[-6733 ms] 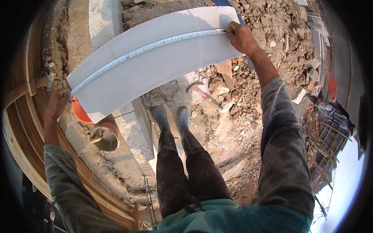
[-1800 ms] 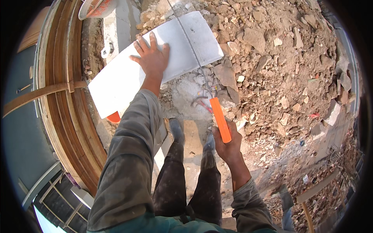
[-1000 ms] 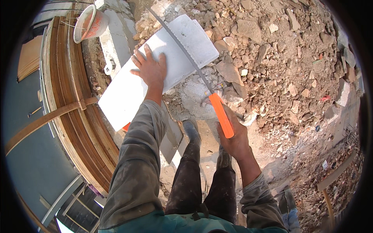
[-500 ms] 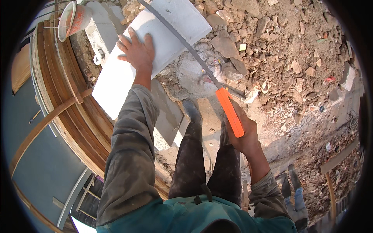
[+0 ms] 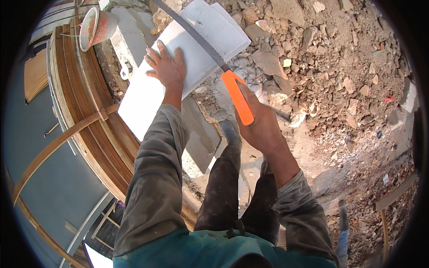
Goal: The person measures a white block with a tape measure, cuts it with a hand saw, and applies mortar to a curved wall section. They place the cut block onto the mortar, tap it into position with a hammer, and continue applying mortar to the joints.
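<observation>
A pale, light-grey block lies slantwise in front of me. Pressed flat on its top with fingers spread is my left hand. My right hand grips the orange handle of a hand saw. The saw's long dark blade lies across the block, running up and left past its far edge. A slit or joint beside the blade splits the block's far right part from the rest. Whether the teeth are sunk in the block I cannot tell.
Broken stone and earth cover the ground at right. A red-smeared bucket stands at upper left, beside long curved-looking wooden boards. Another grey block lies below the pale one, near my boot.
My right hand has pushed the saw forward and up-left, so its handle is now close to the block's edge. My left hand stays on the block; the whole view has shifted slightly.
</observation>
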`<action>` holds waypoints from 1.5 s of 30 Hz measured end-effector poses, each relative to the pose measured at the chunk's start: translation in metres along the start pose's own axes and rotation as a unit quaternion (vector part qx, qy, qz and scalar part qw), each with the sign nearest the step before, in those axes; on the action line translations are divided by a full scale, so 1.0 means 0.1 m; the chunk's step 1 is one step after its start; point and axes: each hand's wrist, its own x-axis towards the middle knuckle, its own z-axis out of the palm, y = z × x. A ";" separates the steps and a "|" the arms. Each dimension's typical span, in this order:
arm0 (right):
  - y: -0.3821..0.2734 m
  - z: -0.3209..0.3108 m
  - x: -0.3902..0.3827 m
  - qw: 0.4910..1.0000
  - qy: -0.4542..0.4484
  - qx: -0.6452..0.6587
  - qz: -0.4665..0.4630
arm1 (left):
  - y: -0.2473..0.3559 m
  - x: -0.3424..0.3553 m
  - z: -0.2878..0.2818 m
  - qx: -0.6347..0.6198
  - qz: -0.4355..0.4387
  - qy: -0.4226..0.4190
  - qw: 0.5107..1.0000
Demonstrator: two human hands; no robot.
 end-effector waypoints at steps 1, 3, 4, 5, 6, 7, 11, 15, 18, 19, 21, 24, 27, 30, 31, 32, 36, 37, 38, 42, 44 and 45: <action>0.04 0.07 -0.13 1.000 -0.003 0.011 0.027 | -0.09 -0.02 0.01 0.000 -0.002 -0.010 1.000; 0.15 -0.08 -0.59 0.997 -0.018 0.026 0.065 | -0.21 0.00 -0.02 -0.002 -0.020 -0.018 1.000; 0.16 -0.23 -0.89 0.999 -0.021 0.002 0.044 | -0.20 0.04 -0.06 0.009 -0.022 -0.020 1.000; 0.16 -0.33 -1.09 0.999 -0.022 -0.022 0.027 | -0.14 -0.02 -0.11 0.021 -0.021 -0.027 0.999; 0.16 -0.31 -0.90 1.000 -0.010 -0.009 0.009 | -0.11 0.04 -0.18 0.041 -0.021 -0.023 0.999; 0.11 -0.26 -0.75 1.000 -0.003 -0.006 0.005 | -0.15 0.11 -0.14 0.040 -0.008 0.000 0.999; -0.07 -0.08 0.21 0.999 -0.020 0.026 0.029 | -0.04 0.04 0.01 0.035 0.003 0.005 0.999; 0.13 -0.22 -0.66 1.000 0.001 0.003 0.031 | -0.14 0.09 -0.03 0.001 -0.005 -0.009 1.000; 0.24 -0.31 -0.88 1.000 0.012 -0.003 -0.021 | -0.17 0.08 -0.12 0.019 0.001 0.002 1.000; 0.23 -0.39 -0.83 1.000 0.005 -0.008 -0.026 | -0.26 -0.08 -0.08 0.023 -0.010 -0.018 1.000; 0.12 -0.24 -0.21 0.999 -0.008 -0.032 0.011 | -0.08 0.06 0.03 0.006 0.002 -0.016 1.000; 0.15 -0.16 -0.17 0.999 -0.016 -0.007 0.029 | -0.06 0.13 0.01 -0.013 0.009 -0.008 1.000; 0.52 -0.23 -1.01 1.000 -0.024 0.013 0.014 | -0.21 0.17 -0.06 0.007 -0.005 -0.005 1.000; 0.41 -0.25 -0.83 0.999 -0.037 -0.001 0.010 | -0.18 0.09 -0.14 0.018 -0.011 -0.009 1.000; 0.18 -0.24 -0.51 0.999 -0.043 0.000 0.026 | -0.23 0.05 -0.14 0.028 -0.019 -0.018 0.999; 0.00 -0.23 -0.02 0.997 -0.062 -0.008 0.039 | -0.13 0.01 -0.05 0.023 -0.020 -0.030 0.999; 0.10 -0.13 -0.22 0.998 -0.036 0.006 0.053 | -0.16 -0.02 0.09 -0.011 -0.003 -0.021 1.000; 0.12 -0.22 -0.41 0.998 -0.035 0.024 0.055 | -0.21 -0.08 0.04 0.004 -0.015 -0.030 0.999; 0.17 -0.35 -0.75 0.999 -0.022 0.027 0.025 | -0.25 0.00 -0.04 0.016 -0.022 -0.020 0.999; -0.01 -0.32 -0.60 0.998 -0.040 0.036 0.044 | -0.30 0.03 -0.16 0.053 -0.027 -0.023 0.998; 0.15 -0.14 0.16 1.000 0.014 0.022 -0.015 | 0.03 0.06 0.07 0.030 -0.011 -0.047 0.998; 0.21 -0.07 0.20 1.000 0.017 0.016 -0.013 | 0.07 0.17 0.08 0.012 -0.002 -0.024 1.000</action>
